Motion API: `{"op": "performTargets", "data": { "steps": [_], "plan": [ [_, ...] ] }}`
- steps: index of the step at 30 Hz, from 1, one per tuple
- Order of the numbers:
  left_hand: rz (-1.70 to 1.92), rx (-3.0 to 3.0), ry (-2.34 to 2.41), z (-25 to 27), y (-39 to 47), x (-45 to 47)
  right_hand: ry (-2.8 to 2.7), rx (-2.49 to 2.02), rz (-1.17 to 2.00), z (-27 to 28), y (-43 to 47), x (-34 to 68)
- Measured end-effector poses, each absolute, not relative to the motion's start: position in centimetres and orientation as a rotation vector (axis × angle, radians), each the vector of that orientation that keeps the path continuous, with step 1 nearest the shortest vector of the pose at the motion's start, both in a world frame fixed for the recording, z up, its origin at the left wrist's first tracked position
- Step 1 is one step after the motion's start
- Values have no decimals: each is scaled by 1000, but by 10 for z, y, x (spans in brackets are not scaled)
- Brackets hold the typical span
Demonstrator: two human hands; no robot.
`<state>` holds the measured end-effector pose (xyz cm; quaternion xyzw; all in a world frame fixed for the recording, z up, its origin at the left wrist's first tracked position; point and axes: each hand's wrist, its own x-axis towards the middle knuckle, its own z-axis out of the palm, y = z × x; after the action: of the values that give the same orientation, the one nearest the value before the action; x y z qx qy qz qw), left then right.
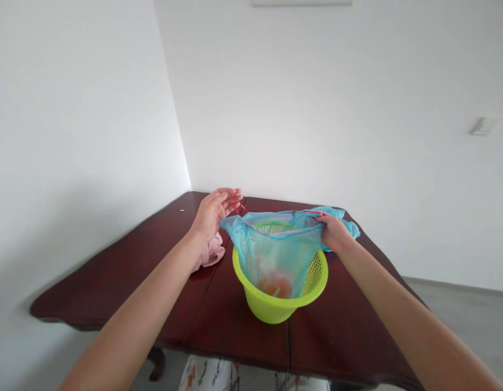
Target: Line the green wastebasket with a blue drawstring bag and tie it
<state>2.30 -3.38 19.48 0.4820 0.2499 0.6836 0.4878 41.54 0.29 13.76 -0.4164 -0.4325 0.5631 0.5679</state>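
Note:
A translucent blue drawstring garbage bag (276,252) hangs with its mouth stretched wide inside a lime-green plastic basket (271,312). Blurry orange and whitish contents (278,285) show through the bag's lower part; their kind cannot be made out. At the bag's left corner, my left hand (215,213) is raised with the red drawstring (235,202) looped at its fingers. My right hand (335,232) pinches the right edge of the bag's mouth, where the red string also shows.
A crumpled pink cloth (213,252) lies left of the basket, partly behind my left forearm. More blue plastic (351,227) is bunched on the table behind my right hand. The dark red wooden table (125,274) meets white walls. A small white bit (182,210) lies far left.

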Motion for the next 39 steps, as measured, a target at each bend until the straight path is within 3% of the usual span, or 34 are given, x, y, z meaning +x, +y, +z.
{"op": "performTargets", "data": {
  "steps": [7, 13, 17, 24, 34, 39],
  "plan": [
    [1576, 1366, 592, 232, -77, -1, -1029, -838, 1208, 167, -49, 423],
    [1140, 1867, 1111, 215, -137, -38, -1456, -952, 877, 162, -131, 439],
    [1106, 1943, 1097, 200, -170, -28, -1595, -1035, 690, 145, -170, 440],
    [1049, 1954, 707, 189, -214, 41, -1612, -1193, -63, 138, -227, 388],
    [719, 2568, 826, 185, -201, 116, -1585, -964, 437, 122, -266, 320],
    [689, 2608, 967, 180, -188, 126, -1472, -977, 269, 111, -276, 317]
  ]
}}
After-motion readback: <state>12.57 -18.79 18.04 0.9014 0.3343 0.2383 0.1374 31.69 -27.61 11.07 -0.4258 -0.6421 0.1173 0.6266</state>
